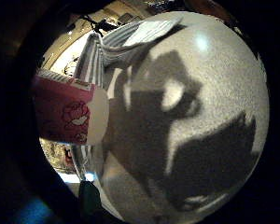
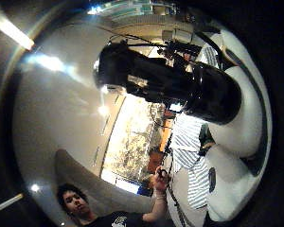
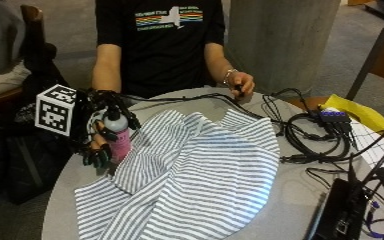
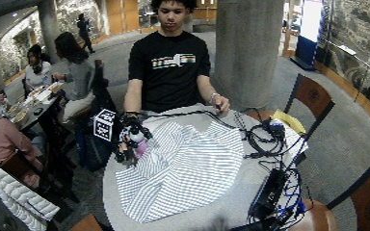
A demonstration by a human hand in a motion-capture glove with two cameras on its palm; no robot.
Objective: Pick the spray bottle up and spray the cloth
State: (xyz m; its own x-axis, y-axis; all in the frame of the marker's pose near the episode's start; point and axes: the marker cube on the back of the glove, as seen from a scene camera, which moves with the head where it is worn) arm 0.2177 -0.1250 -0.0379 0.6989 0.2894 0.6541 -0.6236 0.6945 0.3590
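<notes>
At the table's left edge my gloved right hand (image 3: 100, 131) grips a pink spray bottle (image 3: 119, 141) with a black and white top, holding it upright beside the cloth. Whether its base touches the table I cannot tell. The grey-and-white striped cloth (image 3: 198, 170) lies spread and rumpled over the middle of the round grey table (image 3: 292, 200). The little finger side palm view has the bottle's pink label (image 1: 65, 114) close by, with the cloth (image 1: 116, 44) and the shadowed tabletop (image 1: 214, 84) beyond. The black sprayer head (image 2: 170, 82) fills the thumb side palm view, above the cloth (image 2: 189, 142).
A tangle of black cables (image 3: 312, 132) and a black box (image 3: 342, 210) cover the table's right side, near a yellow sheet (image 3: 355, 112). The person's bare left hand (image 3: 240, 82) rests on a cable at the far edge. A concrete pillar (image 3: 278, 40) stands behind.
</notes>
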